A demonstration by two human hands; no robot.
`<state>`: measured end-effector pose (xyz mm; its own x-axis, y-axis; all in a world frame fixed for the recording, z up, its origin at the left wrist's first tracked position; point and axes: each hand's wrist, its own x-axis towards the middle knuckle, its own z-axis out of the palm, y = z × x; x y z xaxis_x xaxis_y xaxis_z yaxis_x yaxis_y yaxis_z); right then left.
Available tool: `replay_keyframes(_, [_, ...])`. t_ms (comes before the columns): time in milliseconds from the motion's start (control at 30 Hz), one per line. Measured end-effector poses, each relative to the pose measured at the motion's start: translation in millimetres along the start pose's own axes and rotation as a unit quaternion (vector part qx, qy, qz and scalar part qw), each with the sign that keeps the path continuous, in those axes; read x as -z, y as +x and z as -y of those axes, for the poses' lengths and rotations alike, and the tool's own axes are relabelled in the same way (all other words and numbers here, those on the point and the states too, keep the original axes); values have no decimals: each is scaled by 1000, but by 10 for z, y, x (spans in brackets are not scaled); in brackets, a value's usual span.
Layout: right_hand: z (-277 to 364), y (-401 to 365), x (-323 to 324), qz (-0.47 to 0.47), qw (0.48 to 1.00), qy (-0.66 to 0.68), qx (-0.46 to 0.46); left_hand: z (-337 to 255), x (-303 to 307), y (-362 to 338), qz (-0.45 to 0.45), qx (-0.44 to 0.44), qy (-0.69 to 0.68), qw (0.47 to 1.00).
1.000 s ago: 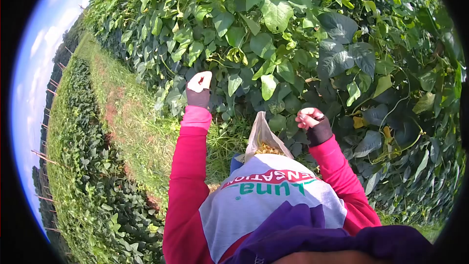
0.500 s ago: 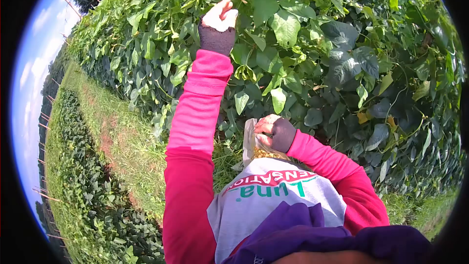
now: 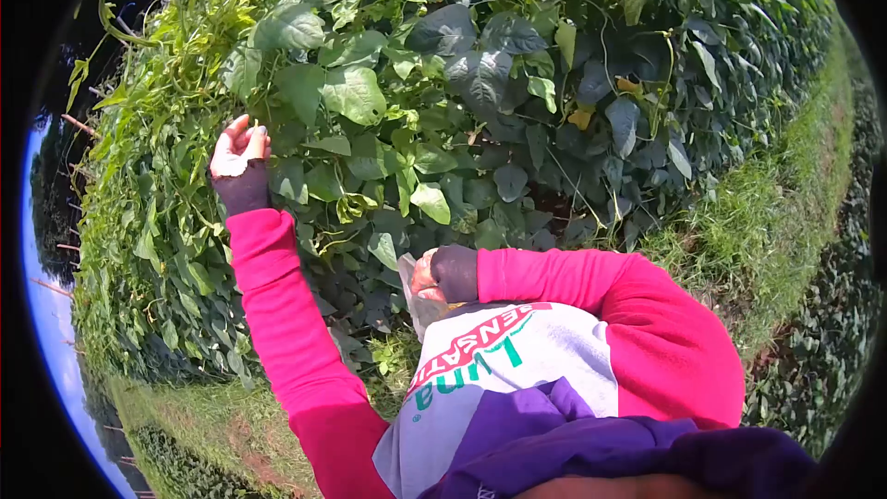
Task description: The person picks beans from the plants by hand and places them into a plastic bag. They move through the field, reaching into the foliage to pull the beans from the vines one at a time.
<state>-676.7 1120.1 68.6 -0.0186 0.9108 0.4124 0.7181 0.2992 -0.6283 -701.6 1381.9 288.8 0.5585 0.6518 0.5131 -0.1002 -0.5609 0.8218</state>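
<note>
- Head view: a wall of climbing plants [image 3: 443, 55] fills the upper and middle frame, dense green and sunlit at left, darker and shaded at right.
- Across the lower middle is the wearer's torso in a grey-white shirt [image 3: 517, 342] with red and green lettering, upside down from this angle.
- Two bright pink sleeves: the left sleeve [image 3: 286, 333] reaches up the left side of the frame; the right sleeve [image 3: 591, 286] bends inward across the centre.
- Purple cloth [image 3: 554, 434] covers the bottom centre.
- Grass [image 3: 776, 240] runs down the right side, with more at lower left.
- A pale, translucent bag [image 3: 423, 316] sits just below centre, against the front of the shirt.
- The left hand [image 3: 240, 148], in a dark wrist covering, is at the left of the frame, among the leaves. Its fingers curve toward the thumb, close together.
- The right hand [image 3: 428, 277], also dark-cuffed, is at the bag's mouth. Its fingers are bent, tips hidden; whether they pinch anything cannot be told.
- Smallest, a pale tip [image 3: 257, 124] shows beside the left thumb; whether it is gripped is unclear.
</note>
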Motion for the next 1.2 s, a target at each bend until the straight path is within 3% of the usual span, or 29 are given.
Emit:
replay_keyframes(133, [119, 121, -32, -27, 999, 35, -16, -162, 232, -623, 34, 15, -17, 999])
replay_keyframes(267, [73, 118, 151, -102, 990, 41, -89, 62, 357, -1627, 201, 83, -10, 976])
replay_keyframes(333, [128, 64, 318, -106, 975, 71, -179, 424, 418, -2098, 335, 63, 95, 935])
replay_keyframes(400, [-26, 35, 278, -166, 979, 46, -110, 885, 433, -2569, 412, 57, 87, 905])
replay_keyframes(433, [-8, 40, 294, -168, 979, 36, -106, 1188, 425, -2792, 409, -41, 135, 901])
replay_keyframes(467, [29, 77, 307, -162, 982, 31, -92, 1326, 452, -2983, 394, -131, 194, 889])
replay_keyframes(533, [83, 221, 274, -118, 991, 17, -68, 1470, 525, -3195, 338, -141, 192, 911])
replay_keyframes(600, [96, 375, 117, -104, 994, 33, -30, 1216, 646, -3204, 331, 108, 151, 925])
replay_keyframes(733, [284, 811, -128, -38, 997, 62, 39, 915, 957, -3282, 176, 240, 45, 954])
replay_keyframes(800, [410, 1050, -204, -11, 994, 89, 56, 1025, 1143, -3500, 61, 223, -19, 973])
replay_keyframes(867, [501, 1318, -248, 6, 991, 63, 115, 913, 1444, -3720, 0, 336, -3, 942])
replay_keyframes(1000, [626, 1865, -385, 25, 983, 73, 167, 800, 1929, -4471, -222, 347, -11, 911])
replay_keyframes(1200, [745, 2778, -781, 45, 969, -16, 241, 808, 2322, -5902, -434, 309, 41, 845])
